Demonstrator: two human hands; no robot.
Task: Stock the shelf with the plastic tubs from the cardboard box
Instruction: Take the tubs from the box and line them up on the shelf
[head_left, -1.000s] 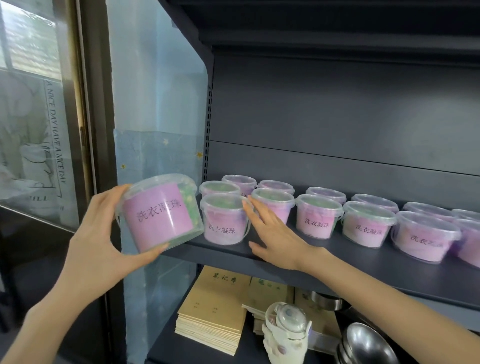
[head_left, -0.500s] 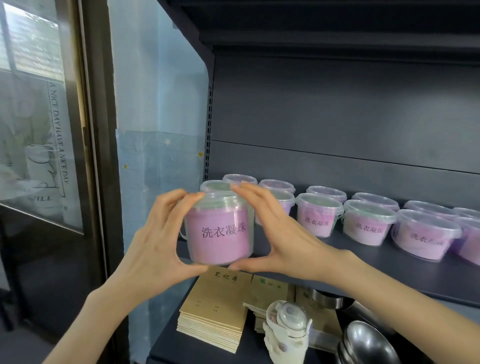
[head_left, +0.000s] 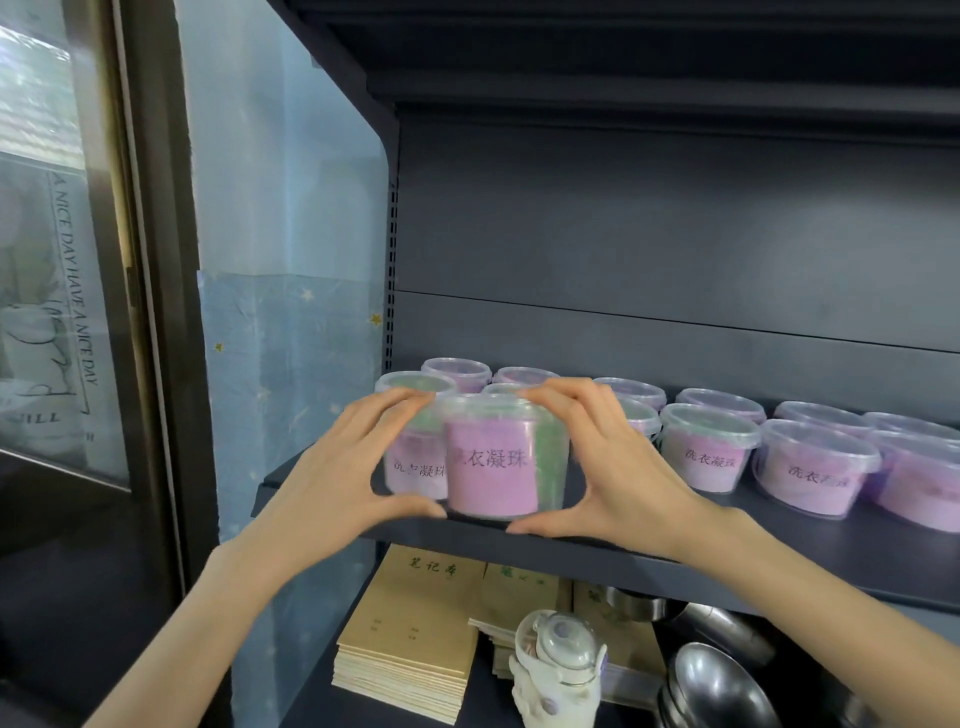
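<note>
Left hand (head_left: 332, 467) and right hand (head_left: 608, 457) curl around one tub (head_left: 493, 467) from either side. Each thumb lies along its base and the fingers (head_left: 395, 402) arch over the lid rim, so both hands hold it between them.

The tub is clear plastic with a clear lid. It carries a pink label printed with black characters, and green shows through the wall at the label's 3 o'clock side. It sits upright at the front lip of the dark shelf (head_left: 727, 540), toward the shelf's 9 o'clock end. Whether its base rests on the board or hangs just above it, I cannot tell.

Just behind it at 10 o'clock stands a second tub (head_left: 415, 467) with the same pink label, partly hidden by the left fingers. More tubs (head_left: 709, 447) run from 3 o'clock of the held one toward the frame's right edge in two rows, front and back. All are lidded and upright, with pinkish fill and pink labels.

On the lower shelf (head_left: 311, 706), at 6 o'clock of the held tub, lies a stack of tan notebooks (head_left: 410, 639). A pale lidded jug (head_left: 563, 665) stands just beside them at 3 o'clock. Nested metal bowls (head_left: 722, 691) sit further along at the frame's 5 o'clock corner.
</note>
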